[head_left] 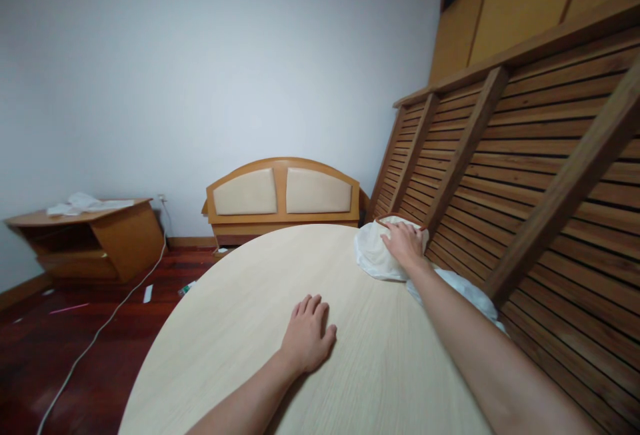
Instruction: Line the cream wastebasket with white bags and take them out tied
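My left hand [307,336] lies palm down on the round, pale wood-grain table [240,315]. Its fingers are spread a little, the thumb stands apart, and nothing is in it. At the table's far right edge, my right hand [404,243] reaches onto a white plastic bag [373,254]. A thin reddish-brown curved rim or loop [383,218] shows at the top of the bag, beside my fingertips. The right fingers look apart and slightly bent over the bag; what lies under them is hidden.
More white plastic [463,288] lies beyond my right forearm. A large slatted wooden frame [500,148] leans along the right side. Behind the table stands a padded headboard [285,192]. A low wooden cabinet [120,242] and a white cable [107,322] are on the left.
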A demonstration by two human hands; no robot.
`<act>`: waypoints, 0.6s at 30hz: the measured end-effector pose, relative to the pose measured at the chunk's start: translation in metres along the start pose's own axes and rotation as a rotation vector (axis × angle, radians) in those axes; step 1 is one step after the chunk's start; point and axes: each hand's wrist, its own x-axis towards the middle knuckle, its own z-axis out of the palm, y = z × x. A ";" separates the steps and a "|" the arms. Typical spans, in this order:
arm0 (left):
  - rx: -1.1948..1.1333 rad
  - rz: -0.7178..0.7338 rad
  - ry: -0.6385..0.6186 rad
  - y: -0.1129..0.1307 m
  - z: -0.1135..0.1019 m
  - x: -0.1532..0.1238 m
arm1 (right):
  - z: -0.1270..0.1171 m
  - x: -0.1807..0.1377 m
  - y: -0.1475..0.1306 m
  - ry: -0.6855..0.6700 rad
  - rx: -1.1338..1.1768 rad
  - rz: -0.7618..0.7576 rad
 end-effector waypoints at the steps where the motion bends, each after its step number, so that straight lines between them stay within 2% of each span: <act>1: -0.005 0.011 -0.003 -0.001 0.000 0.000 | -0.002 -0.002 -0.003 0.006 0.005 -0.014; 5: -0.028 0.084 -0.033 -0.008 -0.002 0.003 | -0.002 -0.028 -0.022 0.013 0.049 -0.074; 10: -0.040 0.212 -0.067 -0.024 -0.005 0.009 | 0.013 -0.108 -0.059 -0.093 0.113 -0.197; 11: -0.043 0.228 -0.068 -0.026 -0.005 0.010 | 0.015 -0.126 -0.064 -0.146 0.138 -0.224; 15: -0.045 0.241 -0.045 -0.029 -0.002 0.011 | 0.010 -0.173 -0.070 -0.593 0.378 -0.301; 18: -0.029 0.228 -0.051 -0.026 0.000 0.010 | -0.001 -0.180 -0.063 -0.723 0.457 -0.368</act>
